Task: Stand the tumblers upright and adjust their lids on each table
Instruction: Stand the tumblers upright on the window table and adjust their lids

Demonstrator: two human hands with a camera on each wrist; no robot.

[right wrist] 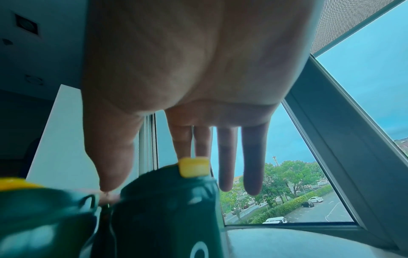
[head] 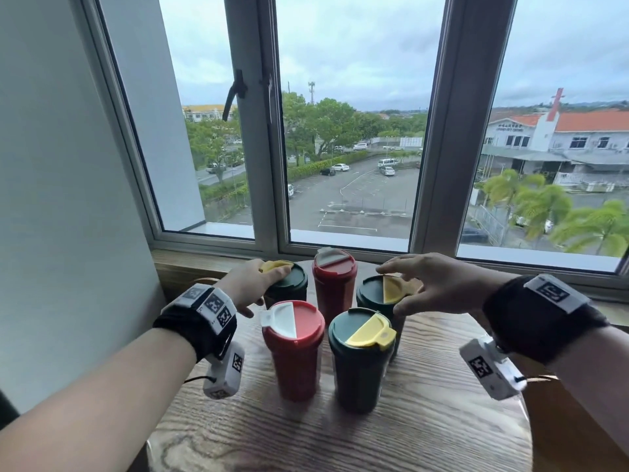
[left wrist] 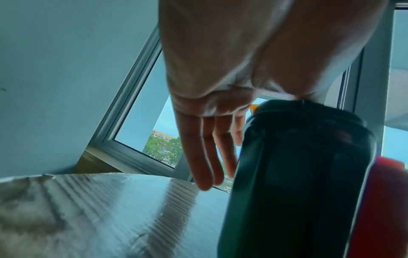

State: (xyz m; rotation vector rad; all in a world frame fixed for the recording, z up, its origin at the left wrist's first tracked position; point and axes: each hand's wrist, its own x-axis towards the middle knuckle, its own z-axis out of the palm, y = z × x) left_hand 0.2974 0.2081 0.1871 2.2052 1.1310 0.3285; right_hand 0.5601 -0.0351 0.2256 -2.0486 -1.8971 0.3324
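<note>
Several lidded tumblers stand upright, close together, on a round wooden table [head: 425, 420]. My left hand [head: 252, 287] rests on the lid of the back-left green tumbler [head: 289, 289]. In the left wrist view its fingers [left wrist: 205, 148] hang straight beside that tumbler [left wrist: 298, 174]. My right hand [head: 432, 284] hovers flat over the back-right green tumbler [head: 371, 294], thumb at the rim near its yellow flap [head: 391, 289]. The right wrist view shows straight fingers [right wrist: 227, 157] above the flap [right wrist: 193, 167]. Two red tumblers [head: 294, 352] [head: 333, 287] and a front green one [head: 359, 369] stand untouched.
A wooden sill [head: 190, 264] and grey window frame [head: 258, 165] run right behind the table. A white wall [head: 68, 165] closes off the left side. Bare tabletop lies in front of the tumblers, towards me.
</note>
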